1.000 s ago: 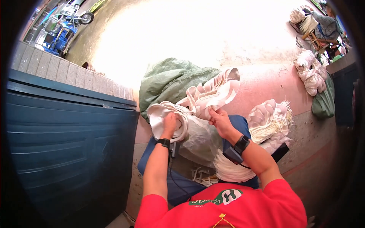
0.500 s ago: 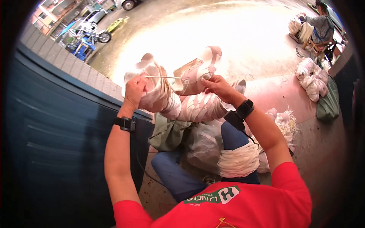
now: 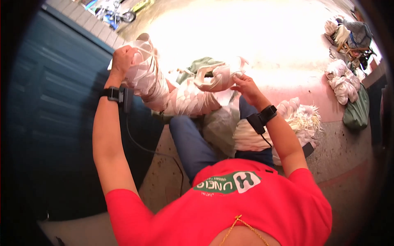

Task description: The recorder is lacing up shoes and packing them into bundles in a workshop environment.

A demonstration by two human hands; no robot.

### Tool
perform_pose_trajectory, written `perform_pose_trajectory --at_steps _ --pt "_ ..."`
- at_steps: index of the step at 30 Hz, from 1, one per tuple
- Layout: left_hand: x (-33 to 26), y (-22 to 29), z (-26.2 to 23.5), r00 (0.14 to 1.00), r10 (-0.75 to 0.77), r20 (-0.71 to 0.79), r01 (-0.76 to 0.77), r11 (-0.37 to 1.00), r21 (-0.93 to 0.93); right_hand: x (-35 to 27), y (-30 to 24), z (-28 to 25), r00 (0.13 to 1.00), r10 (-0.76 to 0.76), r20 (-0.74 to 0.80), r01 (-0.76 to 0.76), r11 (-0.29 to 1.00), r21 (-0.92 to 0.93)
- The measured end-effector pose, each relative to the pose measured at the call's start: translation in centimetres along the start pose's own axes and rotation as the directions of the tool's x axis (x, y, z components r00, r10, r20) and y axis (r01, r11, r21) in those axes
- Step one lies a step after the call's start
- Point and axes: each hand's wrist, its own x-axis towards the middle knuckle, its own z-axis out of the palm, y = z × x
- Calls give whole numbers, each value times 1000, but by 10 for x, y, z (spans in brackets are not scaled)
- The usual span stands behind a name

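Head view | left hand (image 3: 123, 61) grip closed on white bundle (image 3: 164, 88), raised further | right hand (image 3: 245, 87) still gripping its end

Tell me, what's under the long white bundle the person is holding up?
Under the white bundle sit the person's blue trouser legs, a pale sack and some green cloth. The bundle hides the rest of the cloth.

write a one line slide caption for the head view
Seated person's left hand lifts one end of a white cloth bundle while the right hand grips its other end, beside a blue shutter.
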Motion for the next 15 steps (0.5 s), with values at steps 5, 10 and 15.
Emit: perform_pose_trajectory --at_steps 5,10,15 --pt "-29 -20 8 990 -111 -86 106 992 -66 12 8 -5 984 128 -126 -146 978 -147" --pt "-17 -49 -5 975 100 -196 -58 976 210 64 -31 18 999 -9 -36 11 999 49" --pt "32 -14 -51 938 145 -316 -192 973 -126 115 -116 38 885 -384 262 366 923 118"
